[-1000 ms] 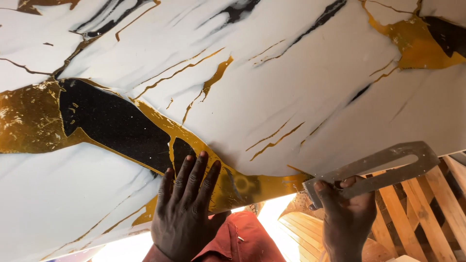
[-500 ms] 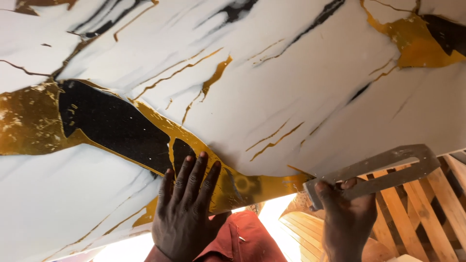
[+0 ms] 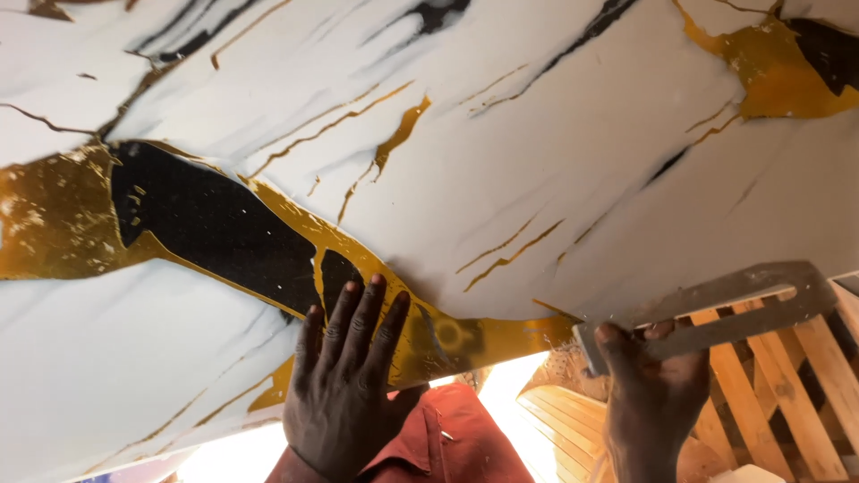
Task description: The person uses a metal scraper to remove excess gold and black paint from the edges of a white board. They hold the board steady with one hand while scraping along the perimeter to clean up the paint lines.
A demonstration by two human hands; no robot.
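A large glossy sheet (image 3: 501, 161) with a white marble pattern, gold veins and black patches fills most of the head view. My left hand (image 3: 344, 385) lies flat on it near its lower edge, fingers spread, over a gold and black streak. My right hand (image 3: 653, 385) grips a flat grey metal slotted tool (image 3: 725, 304) at the sheet's lower right edge. The tool's long end points to the right, past the edge. A red sleeve (image 3: 447, 447) shows below my left hand.
A wooden slatted frame (image 3: 787, 394) stands under the sheet at the lower right. Bright light shows through the gap below the sheet's edge at the bottom middle.
The grey metal tool has tilted slightly flatter and shifted a little along the sheet's edge in my right hand. My left hand stays flat in the same spot.
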